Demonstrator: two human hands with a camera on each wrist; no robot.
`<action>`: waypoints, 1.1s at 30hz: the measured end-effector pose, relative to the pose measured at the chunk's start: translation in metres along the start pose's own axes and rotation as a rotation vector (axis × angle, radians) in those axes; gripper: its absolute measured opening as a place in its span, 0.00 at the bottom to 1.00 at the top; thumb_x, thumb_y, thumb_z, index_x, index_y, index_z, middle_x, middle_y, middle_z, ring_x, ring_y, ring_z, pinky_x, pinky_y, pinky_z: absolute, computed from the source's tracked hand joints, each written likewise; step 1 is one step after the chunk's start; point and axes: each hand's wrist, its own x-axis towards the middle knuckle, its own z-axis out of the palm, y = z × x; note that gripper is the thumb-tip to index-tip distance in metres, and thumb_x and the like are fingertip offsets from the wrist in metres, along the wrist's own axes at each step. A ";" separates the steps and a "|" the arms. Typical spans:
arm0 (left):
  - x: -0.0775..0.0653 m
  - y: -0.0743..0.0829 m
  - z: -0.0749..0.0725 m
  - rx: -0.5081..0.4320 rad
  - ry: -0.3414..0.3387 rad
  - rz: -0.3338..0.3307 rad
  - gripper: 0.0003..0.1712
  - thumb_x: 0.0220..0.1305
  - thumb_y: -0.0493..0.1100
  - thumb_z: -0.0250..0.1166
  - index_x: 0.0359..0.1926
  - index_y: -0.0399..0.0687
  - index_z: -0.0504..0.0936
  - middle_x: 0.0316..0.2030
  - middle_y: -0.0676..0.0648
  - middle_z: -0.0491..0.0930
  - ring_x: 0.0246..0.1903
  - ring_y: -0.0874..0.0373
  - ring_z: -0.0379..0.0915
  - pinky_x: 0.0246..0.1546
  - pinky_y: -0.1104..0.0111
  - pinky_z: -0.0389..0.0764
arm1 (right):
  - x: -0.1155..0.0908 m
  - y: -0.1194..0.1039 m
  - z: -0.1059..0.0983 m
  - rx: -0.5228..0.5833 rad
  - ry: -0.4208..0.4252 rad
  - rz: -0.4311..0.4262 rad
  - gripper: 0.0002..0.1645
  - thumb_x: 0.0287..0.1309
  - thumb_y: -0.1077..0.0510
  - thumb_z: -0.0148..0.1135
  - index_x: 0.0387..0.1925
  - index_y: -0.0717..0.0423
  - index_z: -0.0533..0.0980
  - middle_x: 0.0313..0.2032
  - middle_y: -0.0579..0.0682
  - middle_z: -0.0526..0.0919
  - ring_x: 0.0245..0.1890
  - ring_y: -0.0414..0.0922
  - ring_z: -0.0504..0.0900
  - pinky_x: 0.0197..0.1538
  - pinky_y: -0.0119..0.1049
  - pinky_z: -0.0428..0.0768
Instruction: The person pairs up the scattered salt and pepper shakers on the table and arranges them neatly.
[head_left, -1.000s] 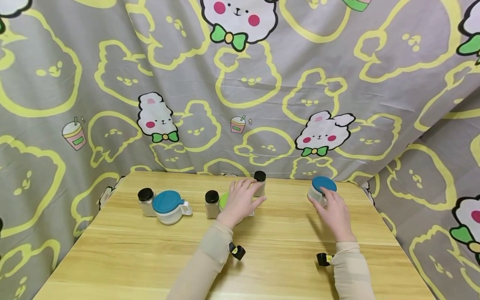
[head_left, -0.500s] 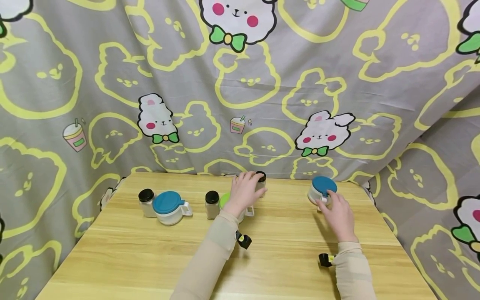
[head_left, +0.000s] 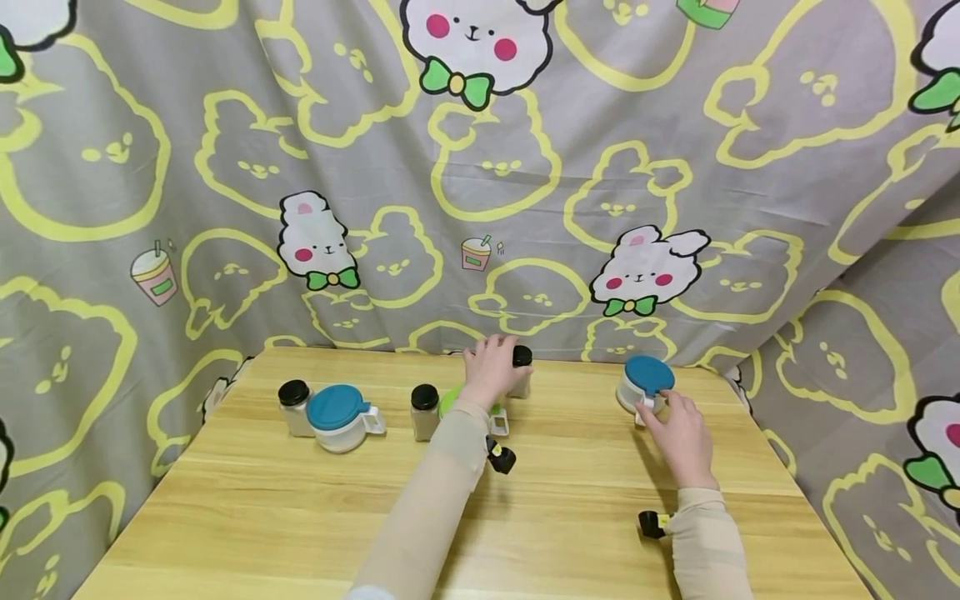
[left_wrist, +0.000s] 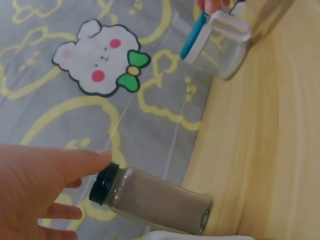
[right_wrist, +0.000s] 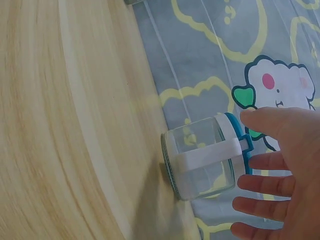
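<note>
At the table's back, a small glass bottle with a black lid stands just right of my left hand. In the left wrist view the thumb reaches to the lid of this bottle, with the other fingers loosely bent apart from it. A green-lidded jar is partly hidden behind the left wrist. My right hand is beside a clear glass jar with a blue lid and white handle. Its fingers are spread loosely around the lid of that jar, the thumb near the lid's edge.
Another blue-lidded jar and a black-lidded bottle stand at the left of the wooden table. A second black-lidded bottle is next to the green-lidded jar. A patterned curtain hangs behind the table.
My left hand has shifted forward and slightly right, beside the black-lidded bottle. My right hand has drawn back slightly from the blue lid, whose handle now shows more.
</note>
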 end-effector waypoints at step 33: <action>0.002 0.016 0.010 0.073 -0.017 -0.036 0.33 0.59 0.62 0.67 0.63 0.61 0.73 0.61 0.46 0.74 0.63 0.42 0.65 0.64 0.38 0.64 | 0.007 0.006 0.017 -0.015 0.050 0.058 0.22 0.64 0.50 0.59 0.49 0.64 0.76 0.51 0.70 0.75 0.48 0.68 0.77 0.41 0.62 0.79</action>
